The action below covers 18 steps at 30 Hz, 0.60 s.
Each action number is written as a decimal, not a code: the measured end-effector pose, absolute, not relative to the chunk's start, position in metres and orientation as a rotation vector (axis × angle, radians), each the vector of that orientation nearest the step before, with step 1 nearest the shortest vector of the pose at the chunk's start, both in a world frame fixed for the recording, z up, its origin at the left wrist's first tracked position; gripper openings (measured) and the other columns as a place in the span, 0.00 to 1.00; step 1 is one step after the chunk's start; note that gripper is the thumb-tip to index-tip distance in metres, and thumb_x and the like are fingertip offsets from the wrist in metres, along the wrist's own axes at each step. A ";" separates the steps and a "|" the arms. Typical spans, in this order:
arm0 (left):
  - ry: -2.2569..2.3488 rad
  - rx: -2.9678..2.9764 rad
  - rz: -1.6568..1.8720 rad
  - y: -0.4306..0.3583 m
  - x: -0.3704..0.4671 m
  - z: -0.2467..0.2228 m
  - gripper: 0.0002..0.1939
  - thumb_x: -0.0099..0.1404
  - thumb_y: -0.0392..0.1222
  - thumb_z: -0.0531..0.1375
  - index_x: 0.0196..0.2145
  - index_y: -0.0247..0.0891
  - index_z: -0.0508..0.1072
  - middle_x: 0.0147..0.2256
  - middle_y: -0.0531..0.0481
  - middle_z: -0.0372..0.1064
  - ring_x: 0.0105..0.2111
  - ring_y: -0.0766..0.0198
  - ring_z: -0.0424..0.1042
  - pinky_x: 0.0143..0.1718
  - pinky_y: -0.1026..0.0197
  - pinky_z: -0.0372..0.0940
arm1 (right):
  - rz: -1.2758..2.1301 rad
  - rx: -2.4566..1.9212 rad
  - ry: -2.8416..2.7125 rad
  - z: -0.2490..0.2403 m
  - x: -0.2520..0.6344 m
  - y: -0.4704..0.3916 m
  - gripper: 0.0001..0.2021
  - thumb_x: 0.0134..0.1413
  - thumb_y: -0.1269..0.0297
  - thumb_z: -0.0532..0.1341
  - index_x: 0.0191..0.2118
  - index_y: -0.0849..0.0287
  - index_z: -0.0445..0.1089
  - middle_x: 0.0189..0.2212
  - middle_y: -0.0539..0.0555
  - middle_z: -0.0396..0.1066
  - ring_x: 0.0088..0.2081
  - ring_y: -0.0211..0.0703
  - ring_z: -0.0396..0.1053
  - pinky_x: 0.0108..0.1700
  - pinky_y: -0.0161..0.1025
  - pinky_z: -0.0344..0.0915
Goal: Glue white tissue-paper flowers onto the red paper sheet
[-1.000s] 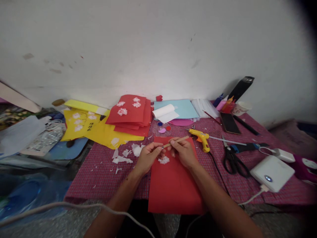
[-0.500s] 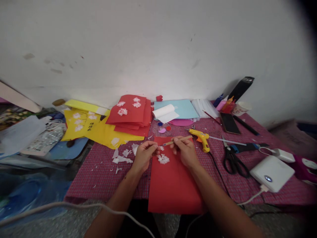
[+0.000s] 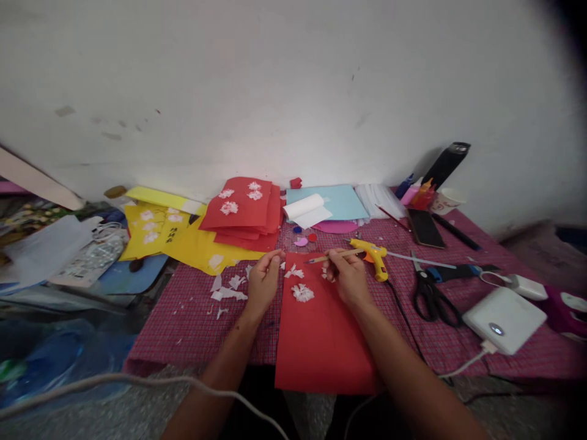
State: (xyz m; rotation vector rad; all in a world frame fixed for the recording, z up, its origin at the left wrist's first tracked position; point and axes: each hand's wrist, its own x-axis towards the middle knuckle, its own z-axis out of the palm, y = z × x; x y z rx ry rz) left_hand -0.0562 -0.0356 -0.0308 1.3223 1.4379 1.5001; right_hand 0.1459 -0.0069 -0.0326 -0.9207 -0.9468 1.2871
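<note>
A red paper sheet [image 3: 326, 342] lies in front of me, reaching over the table's front edge. My right hand [image 3: 349, 278] is closed around a thin paintbrush [image 3: 318, 260], its dark tip pointing left above the sheet's upper part. At the sheet's upper left edge, my left hand [image 3: 265, 284] is held in a pinch. A scrap of white shows by its thumb, but I cannot tell whether the fingers hold it. Between the hands are a ruffled white paper flower [image 3: 302, 293] and a smaller white paper piece [image 3: 294, 271]. More white paper is partly hidden by my right fingers.
White paper scraps [image 3: 228, 294] lie left of the sheet. Behind are stacked red cards [image 3: 238, 211] with white flowers and yellow paper [image 3: 197, 247]. To the right are a yellow glue gun [image 3: 373, 253], black scissors [image 3: 433, 299], a phone [image 3: 426, 227] and a white box [image 3: 504, 321] with cables.
The brush tip has drawn away from my left fingers towards the right. My left hand has shifted slightly left, uncovering a white paper piece on the red sheet.
</note>
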 end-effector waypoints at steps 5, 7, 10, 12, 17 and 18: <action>1.392 1.025 1.760 -0.039 -0.079 -0.017 0.14 0.64 0.46 0.63 0.45 0.38 0.76 0.42 0.47 0.78 0.41 0.63 0.75 0.47 0.60 0.67 | 1.273 -0.938 -0.948 -0.033 0.145 -0.007 0.13 0.55 0.53 0.67 0.33 0.58 0.73 0.22 0.49 0.71 0.17 0.33 0.61 0.18 0.33 0.51; 1.454 1.060 1.696 -0.041 -0.096 -0.008 0.14 0.61 0.46 0.64 0.43 0.37 0.77 0.40 0.47 0.78 0.39 0.63 0.75 0.44 0.61 0.67 | 1.277 -0.935 -0.953 -0.034 0.144 -0.008 0.13 0.55 0.53 0.67 0.33 0.58 0.73 0.22 0.49 0.72 0.17 0.33 0.60 0.18 0.33 0.51; 1.644 1.282 1.416 -0.045 -0.119 -0.003 0.12 0.59 0.45 0.65 0.38 0.37 0.79 0.35 0.48 0.78 0.34 0.61 0.74 0.38 0.61 0.67 | 1.281 -0.939 -0.967 -0.036 0.144 -0.007 0.13 0.55 0.52 0.67 0.34 0.57 0.74 0.23 0.49 0.72 0.17 0.35 0.60 0.19 0.34 0.51; 1.746 1.515 1.219 -0.047 -0.130 -0.006 0.08 0.59 0.43 0.64 0.36 0.38 0.79 0.34 0.48 0.78 0.35 0.58 0.74 0.38 0.59 0.66 | 1.281 -0.943 -0.976 -0.038 0.145 -0.007 0.13 0.55 0.52 0.67 0.34 0.57 0.74 0.23 0.49 0.71 0.17 0.35 0.60 0.19 0.35 0.51; 1.808 2.023 0.878 -0.049 -0.135 -0.026 0.09 0.65 0.37 0.57 0.36 0.39 0.79 0.36 0.47 0.77 0.39 0.57 0.73 0.43 0.55 0.64 | 1.272 -0.959 -0.978 -0.039 0.145 -0.006 0.13 0.54 0.51 0.67 0.33 0.57 0.74 0.22 0.49 0.71 0.17 0.35 0.60 0.19 0.35 0.51; 1.813 2.084 0.829 -0.049 -0.135 -0.029 0.10 0.65 0.37 0.57 0.37 0.39 0.79 0.36 0.46 0.77 0.39 0.57 0.73 0.44 0.55 0.64 | 1.272 -0.964 -0.979 -0.038 0.145 -0.006 0.14 0.54 0.51 0.67 0.33 0.57 0.74 0.22 0.49 0.71 0.17 0.35 0.60 0.19 0.35 0.51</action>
